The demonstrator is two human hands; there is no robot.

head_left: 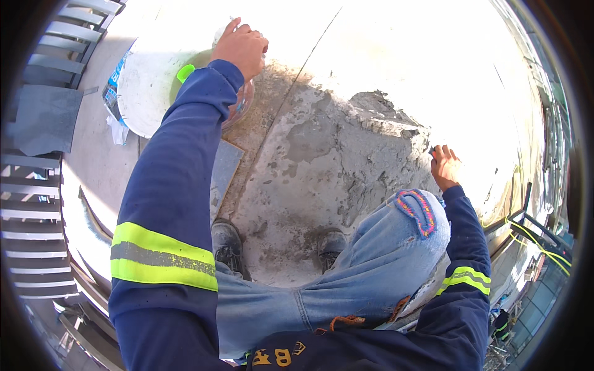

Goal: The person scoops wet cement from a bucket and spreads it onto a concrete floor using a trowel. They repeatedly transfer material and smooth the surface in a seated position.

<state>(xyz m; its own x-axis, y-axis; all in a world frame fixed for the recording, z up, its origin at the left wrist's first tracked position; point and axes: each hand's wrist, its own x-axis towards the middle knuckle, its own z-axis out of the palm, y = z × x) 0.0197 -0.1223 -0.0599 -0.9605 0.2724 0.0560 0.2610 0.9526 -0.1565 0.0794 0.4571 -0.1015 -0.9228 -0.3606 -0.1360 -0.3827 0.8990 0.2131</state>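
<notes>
My left hand (240,48) is at the top, above a white bucket (139,102), its fingers curled on a pale object too hard to make out. A bright green plastic item (184,72) shows in the bucket area, partly behind my sleeve. My right hand (447,164) grips a small dark-and-orange handled tool (432,152) at the right edge of a rough patch of grey mortar (377,117); the tool's working end is unclear.
A square grey board (225,173) lies left of my boots (229,247). Metal slats (34,213) line the left side, with a grey sheet (43,117) among them. Yellow cables (544,247) and railings run along the right edge. A blue package (114,80) sits behind the bucket.
</notes>
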